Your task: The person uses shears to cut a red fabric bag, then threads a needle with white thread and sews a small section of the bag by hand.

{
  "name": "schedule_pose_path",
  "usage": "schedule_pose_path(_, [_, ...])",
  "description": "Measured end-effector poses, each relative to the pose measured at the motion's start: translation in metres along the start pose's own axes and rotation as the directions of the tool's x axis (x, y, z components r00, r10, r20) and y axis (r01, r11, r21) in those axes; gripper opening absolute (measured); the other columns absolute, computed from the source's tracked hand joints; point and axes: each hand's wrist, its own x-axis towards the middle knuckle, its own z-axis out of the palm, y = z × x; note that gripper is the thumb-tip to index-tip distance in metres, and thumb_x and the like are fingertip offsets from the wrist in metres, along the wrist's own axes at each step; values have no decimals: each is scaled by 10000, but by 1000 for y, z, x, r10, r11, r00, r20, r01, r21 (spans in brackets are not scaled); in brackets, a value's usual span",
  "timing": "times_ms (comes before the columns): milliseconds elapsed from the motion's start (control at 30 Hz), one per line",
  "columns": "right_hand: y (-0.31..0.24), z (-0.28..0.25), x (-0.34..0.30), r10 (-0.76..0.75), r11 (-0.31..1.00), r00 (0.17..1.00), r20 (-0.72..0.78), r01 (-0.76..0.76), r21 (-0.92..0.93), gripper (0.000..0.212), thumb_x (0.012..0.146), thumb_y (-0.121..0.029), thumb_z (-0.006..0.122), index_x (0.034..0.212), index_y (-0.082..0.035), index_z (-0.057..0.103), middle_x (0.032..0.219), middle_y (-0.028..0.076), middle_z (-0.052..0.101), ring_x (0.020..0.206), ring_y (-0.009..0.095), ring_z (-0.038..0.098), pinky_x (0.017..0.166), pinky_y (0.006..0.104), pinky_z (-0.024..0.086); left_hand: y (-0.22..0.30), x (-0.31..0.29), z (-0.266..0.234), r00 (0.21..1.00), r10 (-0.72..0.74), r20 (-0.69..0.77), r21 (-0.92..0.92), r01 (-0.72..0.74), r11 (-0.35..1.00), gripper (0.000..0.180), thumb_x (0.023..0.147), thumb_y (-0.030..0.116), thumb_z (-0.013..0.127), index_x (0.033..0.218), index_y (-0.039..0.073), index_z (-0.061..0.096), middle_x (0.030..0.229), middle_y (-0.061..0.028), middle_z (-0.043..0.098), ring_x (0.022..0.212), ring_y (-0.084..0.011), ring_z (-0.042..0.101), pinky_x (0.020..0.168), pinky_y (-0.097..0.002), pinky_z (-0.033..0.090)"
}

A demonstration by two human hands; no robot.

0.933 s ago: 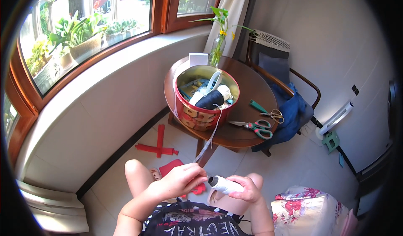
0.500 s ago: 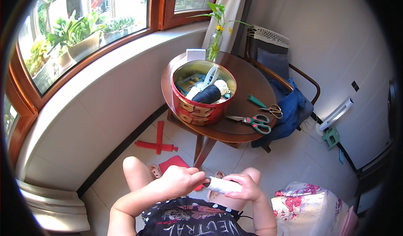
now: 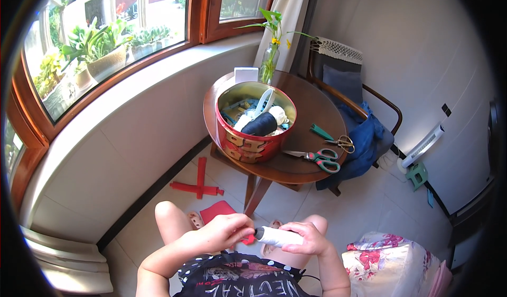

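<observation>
White spool (image 3: pixel 280 237) lies over my lap, long axis left-right. My right hand (image 3: pixel 309 239) is curled round its right half; my left hand (image 3: pixel 224 231) pinches at its dark left tip.

table: round, wooden (image 3: pixel 309 109)
tin: red, holding sewing supplies (image 3: pixel 248 145)
scissors: green-handled (image 3: pixel 317 157)
vase: glass, yellow flowers (image 3: pixel 268 64)
</observation>
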Motion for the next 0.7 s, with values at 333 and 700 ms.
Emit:
schedule_pose_path(333, [-3, -7, 7, -62, 981, 997, 39, 68, -181, 387, 683, -230, 634, 972, 3, 525, 831, 136, 564, 748, 235, 562, 669, 286, 437, -17, -13, 11, 995, -97, -17, 33, 97, 995, 89, 787, 133, 518, 808, 48, 534, 598, -94, 525, 528, -220, 548, 461, -293, 423])
schedule_pose_path(700, [11, -82, 18, 68, 950, 867, -493, 95, 298, 435, 642, -29, 630, 1024, -44, 423, 958, 86, 533, 894, 158, 508, 760, 274, 410, -31, -41, -37, 636, -563, -527, -553, 246, 796, 174, 850, 170, 437, 727, 54, 478, 475, 44, 349, 388, -33, 270, 373, -175, 222])
